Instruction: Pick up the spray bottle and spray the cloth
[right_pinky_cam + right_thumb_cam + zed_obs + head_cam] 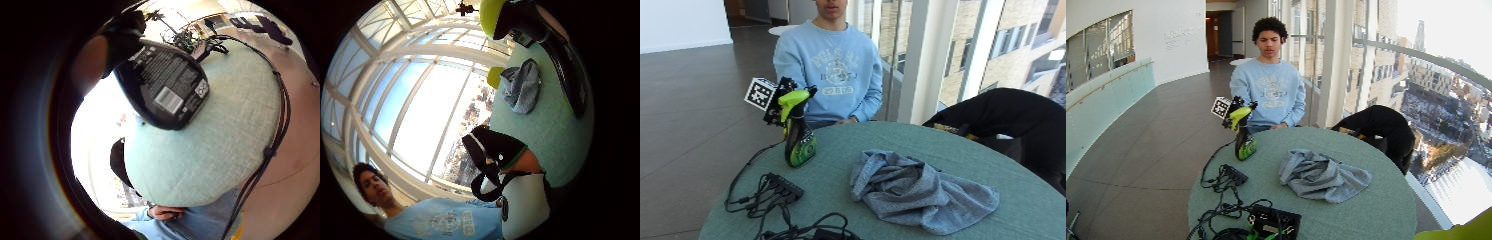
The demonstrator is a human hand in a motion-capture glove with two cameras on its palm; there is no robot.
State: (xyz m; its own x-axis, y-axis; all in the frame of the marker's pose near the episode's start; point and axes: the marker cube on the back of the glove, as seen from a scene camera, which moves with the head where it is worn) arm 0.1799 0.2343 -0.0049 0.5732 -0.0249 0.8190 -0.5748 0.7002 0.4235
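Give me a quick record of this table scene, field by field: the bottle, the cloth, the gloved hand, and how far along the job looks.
spray bottle: green with black label, upright near the table's edge
right hand: gloved, wrapped round the bottle's neck below the green spray head
cloth: grey, crumpled in a heap at mid-table, apart from the bottle
table: round, green cover
other items: black cables and power strip beside the bottle
progress: bottle gripped, nozzle not yet over the cloth; whether it has left the table is unclear
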